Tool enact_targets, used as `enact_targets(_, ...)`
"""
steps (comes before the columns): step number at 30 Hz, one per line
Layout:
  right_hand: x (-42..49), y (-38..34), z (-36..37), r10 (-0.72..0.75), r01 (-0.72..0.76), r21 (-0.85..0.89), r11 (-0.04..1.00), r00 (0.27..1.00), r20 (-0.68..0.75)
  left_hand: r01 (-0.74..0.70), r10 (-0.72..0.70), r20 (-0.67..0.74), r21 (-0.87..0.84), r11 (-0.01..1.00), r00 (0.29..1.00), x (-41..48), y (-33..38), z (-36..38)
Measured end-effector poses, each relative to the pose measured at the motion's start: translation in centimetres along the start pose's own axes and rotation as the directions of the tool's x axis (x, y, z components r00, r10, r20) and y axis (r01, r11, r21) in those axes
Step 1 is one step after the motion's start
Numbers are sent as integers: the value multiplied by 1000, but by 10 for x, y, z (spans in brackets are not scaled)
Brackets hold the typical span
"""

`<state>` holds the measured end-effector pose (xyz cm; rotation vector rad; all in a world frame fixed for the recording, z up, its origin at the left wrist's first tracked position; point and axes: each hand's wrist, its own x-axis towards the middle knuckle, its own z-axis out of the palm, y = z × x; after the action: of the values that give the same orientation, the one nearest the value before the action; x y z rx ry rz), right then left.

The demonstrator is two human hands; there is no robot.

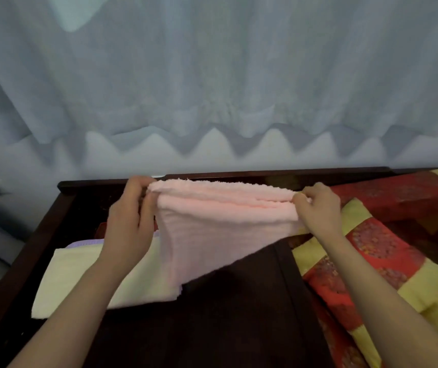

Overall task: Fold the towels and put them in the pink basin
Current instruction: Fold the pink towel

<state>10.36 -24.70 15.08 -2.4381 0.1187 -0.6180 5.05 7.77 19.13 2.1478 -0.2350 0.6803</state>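
A pink towel hangs folded in the air above a dark wooden table. My left hand pinches its upper left corner and my right hand pinches its upper right corner. The towel's lower part droops to a point toward the left. Under my left forearm a pale yellow towel lies flat on the table, with a lilac towel peeking out behind it. No pink basin is in view.
A red and yellow patterned quilt covers the surface to the right of the table. Pale blue curtains hang behind the table's raised back edge.
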Motion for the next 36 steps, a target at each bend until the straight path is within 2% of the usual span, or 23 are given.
enact_targets(2,-7,5,-7,-42,44,23,999,996,-81,-59,59,46,0,998,997,-5,0,3)
enact_targets(4,-25,22,-7,-124,126,43,991,991,-49,-106,104,161,7,994,981,-29,-11,12)
enact_targets(7,-73,61,8,-200,198,29,980,969,143,-220,164,371,115,969,914,-85,-47,31)
enact_targets(10,-135,107,36,-144,196,-95,976,907,396,-422,260,602,142,896,755,-152,-90,60)
enact_targets(12,-179,133,53,-118,257,-204,945,846,519,-482,257,685,157,862,681,-196,-114,81)
enact_targets(14,-216,154,66,-19,287,-330,899,779,626,-468,192,723,201,861,663,-231,-135,99)
enact_targets(15,-229,162,70,26,289,-384,877,770,638,-474,172,734,225,851,657,-245,-144,103)
enact_targets(18,-247,176,75,81,240,-418,876,781,619,-420,82,756,267,867,649,-269,-158,107)
enact_targets(20,-241,167,66,43,206,-379,902,832,554,-357,60,724,264,896,687,-274,-158,109)
enact_targets(22,-231,153,49,108,21,-302,953,908,405,-312,58,693,246,918,718,-273,-155,111)
enact_targets(24,-228,150,35,209,-173,-144,974,932,297,-290,69,662,231,929,746,-267,-150,114)
enact_targets(26,-234,156,27,216,-224,9,975,948,236,-289,105,650,183,940,753,-265,-148,116)
enact_targets(28,-244,161,20,86,-88,2,996,979,183,-300,138,661,138,944,738,-266,-146,115)
enact_targets(31,-271,184,27,-167,204,-109,973,946,278,-306,99,725,160,939,682,-269,-151,112)
enact_targets(32,-278,192,31,-185,240,-143,960,929,322,-298,57,751,190,935,657,-271,-153,111)
enact_targets(33,-282,197,34,-185,265,-166,950,904,384,-325,79,768,173,930,636,-277,-160,113)
enact_targets(36,-275,197,37,-111,286,-183,941,769,629,-423,99,839,165,891,535,-286,-178,111)
